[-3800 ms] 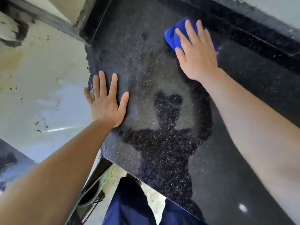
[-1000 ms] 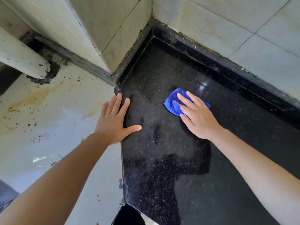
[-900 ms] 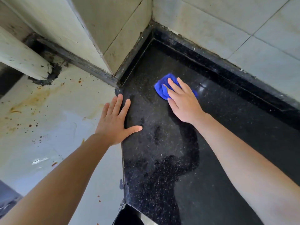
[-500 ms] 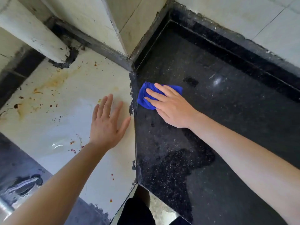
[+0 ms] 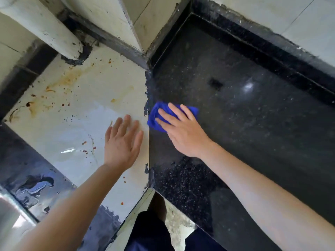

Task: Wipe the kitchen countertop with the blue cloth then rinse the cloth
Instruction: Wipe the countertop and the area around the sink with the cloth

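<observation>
We had our right hand [image 5: 183, 134] flat on the blue cloth [image 5: 192, 111]. Its fingers [image 5: 174, 113] were straight and a little spread, pressing the cloth down rather than gripping it. The cloth lay bunched under them at the left edge of the black countertop [image 5: 253, 124], touching the seam [image 5: 148, 151] where the black stone met the pale slab [image 5: 72, 120]. Our left hand [image 5: 121, 144] lay over the pale slab just beside that seam, fingers [image 5: 126, 124] straight and close together, holding nothing. We could not tell whether its palm bore on the surface.

To wipe well here, we judged it best to keep the whole palm's weight on the cloth. We also thought it wise to draw the cloth along the seam in overlapping passes, since grit would likely gather in that joint. Opening out the bunched cloth would have put more of it on the stone.

The countertop looked like polished speckled granite, hard and glossy, with a bright glint of light on it. The pale slab was smooth and marked with rusty brown stains [image 5: 67, 80] and small dark spatters. The seam's dark filler was ragged and chipped. The cloth looked soft and nappy, likely to catch on that rough edge. Pale tiled walls [image 5: 299, 19] rose behind.
</observation>
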